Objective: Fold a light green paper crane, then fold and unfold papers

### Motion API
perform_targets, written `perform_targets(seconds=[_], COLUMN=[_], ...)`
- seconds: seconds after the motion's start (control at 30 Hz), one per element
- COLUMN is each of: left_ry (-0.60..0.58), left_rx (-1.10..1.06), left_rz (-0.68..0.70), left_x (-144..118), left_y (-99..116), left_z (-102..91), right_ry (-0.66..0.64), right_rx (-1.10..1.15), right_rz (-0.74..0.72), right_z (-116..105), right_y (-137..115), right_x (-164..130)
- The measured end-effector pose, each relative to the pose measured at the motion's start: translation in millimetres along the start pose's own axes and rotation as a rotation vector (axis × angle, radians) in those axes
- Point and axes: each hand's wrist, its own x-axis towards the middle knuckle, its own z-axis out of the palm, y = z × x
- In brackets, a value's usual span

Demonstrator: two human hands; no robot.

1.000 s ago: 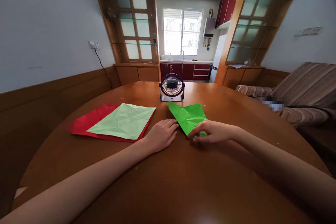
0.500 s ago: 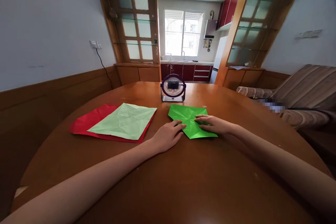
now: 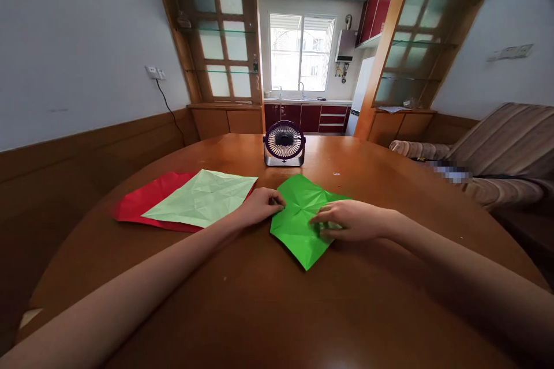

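Observation:
A creased bright green paper sheet [image 3: 298, 225] lies partly unfolded on the round wooden table [image 3: 277, 311], one corner pointing toward me. My left hand [image 3: 259, 206] pinches its left corner between curled fingers. My right hand [image 3: 350, 220] rests on the sheet's right side, fingers holding a fold there. To the left, a pale green sheet [image 3: 203, 198] lies flat on top of a red sheet [image 3: 142, 203], both untouched.
A small dark desk fan [image 3: 284, 143] stands at the table's far middle, just beyond the green paper. A striped sofa [image 3: 497, 155] sits at the right. Wood-panelled wall runs along the left, with a kitchen doorway behind the table.
The green paper has been opened out from a narrow folded shape into a wider sheet and pulled nearer to me. My left hand moved from the table onto its left corner.

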Motion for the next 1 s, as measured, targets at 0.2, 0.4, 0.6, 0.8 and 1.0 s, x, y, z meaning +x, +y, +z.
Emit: perform_targets(seconds=[0.2, 0.4, 0.6, 0.8, 1.0], left_ry=[0.125, -0.102, -0.242, -0.352, -0.415], left_rx=[0.556, 0.671, 0.631, 0.567, 0.392], left_rz=[0.107, 0.062, 0.105, 0.220, 0.388], left_x=[-11.5, -13.2, -11.5, -14.3, -13.5], left_y=[14.6, 11.3, 3.2, 5.1, 4.3], left_z=[11.8, 31.9, 23.8, 12.3, 0.6], right_ry=[-0.055, 0.074, 0.318, 0.423, 0.319], right_rx=[0.084, 0.263, 0.284, 0.304, 0.550], right_rz=[-0.161, -0.054, 0.207, 0.536, 0.772], right_z=[3.2, -7.8, -12.0, 2.7, 8.1], right_y=[-23.6, 0.5, 44.8, 78.0, 90.1], right_x=[3.6, 4.8, 8.7, 31.5, 53.5])
